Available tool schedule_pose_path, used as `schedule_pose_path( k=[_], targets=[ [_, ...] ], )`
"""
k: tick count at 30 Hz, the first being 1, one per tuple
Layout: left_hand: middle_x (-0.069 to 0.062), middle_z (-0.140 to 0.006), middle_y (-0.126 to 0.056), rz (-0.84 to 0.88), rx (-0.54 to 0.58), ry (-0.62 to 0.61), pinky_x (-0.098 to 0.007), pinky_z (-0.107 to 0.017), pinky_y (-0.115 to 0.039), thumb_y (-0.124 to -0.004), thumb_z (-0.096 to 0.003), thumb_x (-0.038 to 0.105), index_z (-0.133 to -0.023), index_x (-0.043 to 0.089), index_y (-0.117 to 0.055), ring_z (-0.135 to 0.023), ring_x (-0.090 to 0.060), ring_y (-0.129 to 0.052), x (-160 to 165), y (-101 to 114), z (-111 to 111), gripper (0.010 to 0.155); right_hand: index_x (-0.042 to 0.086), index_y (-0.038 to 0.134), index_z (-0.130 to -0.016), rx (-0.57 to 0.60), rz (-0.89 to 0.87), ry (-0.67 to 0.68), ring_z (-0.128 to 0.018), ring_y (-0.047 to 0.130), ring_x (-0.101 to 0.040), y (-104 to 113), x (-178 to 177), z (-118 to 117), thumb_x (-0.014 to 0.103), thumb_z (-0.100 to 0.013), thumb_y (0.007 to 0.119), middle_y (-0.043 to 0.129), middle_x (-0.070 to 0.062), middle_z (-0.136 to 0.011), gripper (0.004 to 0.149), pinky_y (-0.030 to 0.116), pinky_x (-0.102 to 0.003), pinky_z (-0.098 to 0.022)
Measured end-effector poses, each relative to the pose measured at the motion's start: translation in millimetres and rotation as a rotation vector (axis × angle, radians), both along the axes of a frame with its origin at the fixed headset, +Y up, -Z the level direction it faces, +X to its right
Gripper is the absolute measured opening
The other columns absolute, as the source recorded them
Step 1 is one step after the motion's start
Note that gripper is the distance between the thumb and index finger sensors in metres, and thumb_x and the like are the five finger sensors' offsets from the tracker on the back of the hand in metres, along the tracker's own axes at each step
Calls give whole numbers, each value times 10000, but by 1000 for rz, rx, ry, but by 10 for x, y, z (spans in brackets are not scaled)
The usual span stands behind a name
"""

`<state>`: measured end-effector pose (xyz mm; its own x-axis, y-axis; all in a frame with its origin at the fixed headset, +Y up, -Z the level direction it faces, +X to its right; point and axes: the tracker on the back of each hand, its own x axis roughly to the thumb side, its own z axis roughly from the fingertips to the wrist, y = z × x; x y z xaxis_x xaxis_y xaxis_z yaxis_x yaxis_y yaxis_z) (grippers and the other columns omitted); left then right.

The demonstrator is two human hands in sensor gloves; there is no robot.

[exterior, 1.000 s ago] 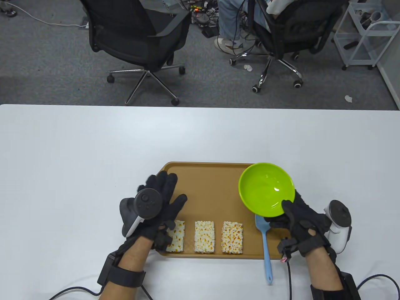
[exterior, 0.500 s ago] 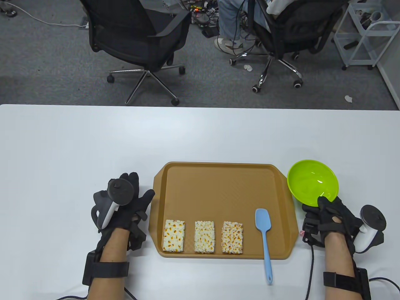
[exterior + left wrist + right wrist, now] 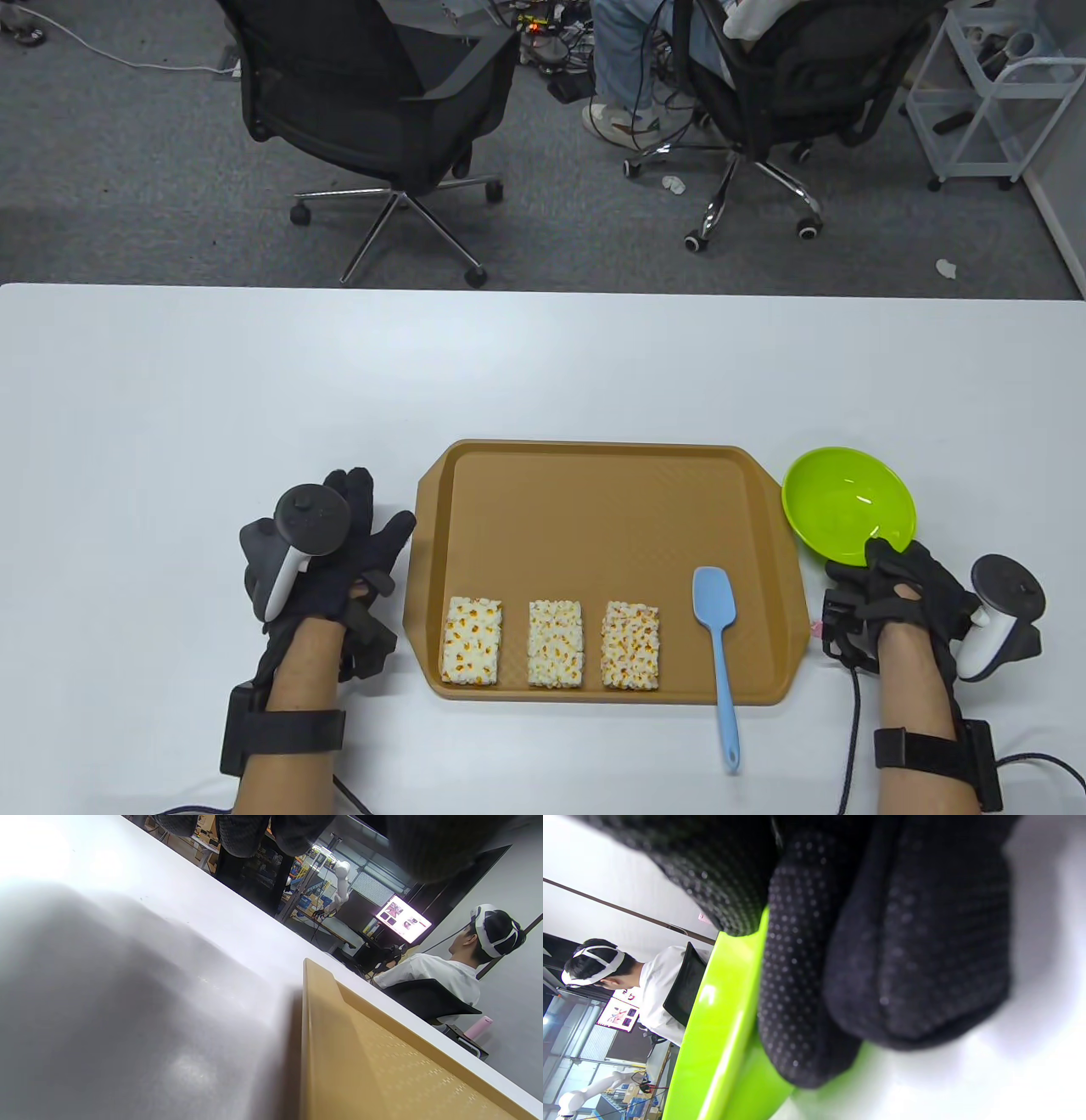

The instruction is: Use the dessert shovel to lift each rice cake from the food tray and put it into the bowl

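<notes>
Three rice cakes [image 3: 471, 641] [image 3: 556, 643] [image 3: 630, 644] lie in a row along the near edge of the brown food tray [image 3: 594, 509]. The light blue dessert shovel [image 3: 718, 641] rests at the tray's right, its handle sticking out over the near rim. The green bowl [image 3: 848, 505] sits on the table just right of the tray. My right hand [image 3: 891, 586] grips the bowl's near rim [image 3: 725, 1018], thumb inside, fingers [image 3: 882, 963] underneath. My left hand [image 3: 348, 552] lies flat on the table beside the tray's left edge [image 3: 305, 1018], fingers straight.
Two office chairs [image 3: 365, 93] and a seated person [image 3: 645, 51] are beyond the table's far edge [image 3: 543, 289]. A white cart [image 3: 993, 93] stands at the far right. Cables run from both wrists to the near edge.
My right hand carried the bowl off the tray and set it on the table to the right. My left hand moved off the tray to the table on its left.
</notes>
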<state>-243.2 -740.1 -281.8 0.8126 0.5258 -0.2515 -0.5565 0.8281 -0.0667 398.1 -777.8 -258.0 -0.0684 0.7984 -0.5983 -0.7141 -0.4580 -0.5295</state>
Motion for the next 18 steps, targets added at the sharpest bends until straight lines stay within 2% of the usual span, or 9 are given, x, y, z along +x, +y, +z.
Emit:
schedule_pose_path(
  k=[8,11,12,14,15,17,18],
  targets=[
    [-90,-1223,-372,1,-2,-12,-712,-742,-240,-736,-430,630,-1088,265,-418,-1109,-466,-269,9,-4,-7,816,18,703,-874,-63,183,-38,-146,1236,-91,100,-8,27,350,-348,881,964,-185,-714,647,1060,-213,-86],
    [-91,-1223,-369,17,-9,-18,-711,-741,-244,-735,-431,631,-1088,262,-417,-1107,-468,-272,6,-10,-7,818,28,666,-900,-97,297,-42,-174,1230,-101,215,-9,58,408,-347,861,940,-193,-741,699,1053,-236,-110],
    [-92,-1223,-364,24,-14,-20,-712,-740,-242,-736,-433,630,-1089,260,-416,-1106,-469,-267,4,-13,-8,819,41,603,-933,-113,334,-46,-239,1217,-142,269,-2,79,447,-344,850,886,-195,-799,757,1036,-275,-166],
    [-87,-1224,-349,25,-26,-20,-711,-739,-236,-734,-431,635,-1091,263,-410,-1106,-467,-254,-6,-17,-8,824,74,399,-1000,-163,410,-22,-528,1113,-275,476,-21,165,510,-338,829,643,-226,-968,902,950,-429,-316],
    [-85,-1226,-333,19,-30,-17,-710,-740,-231,-733,-429,640,-1091,266,-405,-1107,-460,-238,-12,-16,-8,828,92,370,-1010,-155,480,11,-652,1029,-318,595,-65,224,532,-336,819,548,-241,-1008,922,902,-479,-381],
    [-73,-1228,-286,11,-37,-13,-707,-741,-216,-733,-424,651,-1094,272,-396,-1107,-449,-195,-22,-15,-12,841,120,457,-1011,-115,598,109,-814,825,-419,794,-248,332,517,-335,828,457,-238,-1046,868,759,-575,-513],
    [-73,-1227,-259,9,-45,-12,-706,-742,-206,-733,-420,656,-1095,277,-391,-1105,-447,-175,-28,-19,-16,847,130,540,-998,-114,658,217,-813,815,-432,891,-425,378,508,-334,834,503,-237,-1040,818,743,-586,-526]
  ],
)
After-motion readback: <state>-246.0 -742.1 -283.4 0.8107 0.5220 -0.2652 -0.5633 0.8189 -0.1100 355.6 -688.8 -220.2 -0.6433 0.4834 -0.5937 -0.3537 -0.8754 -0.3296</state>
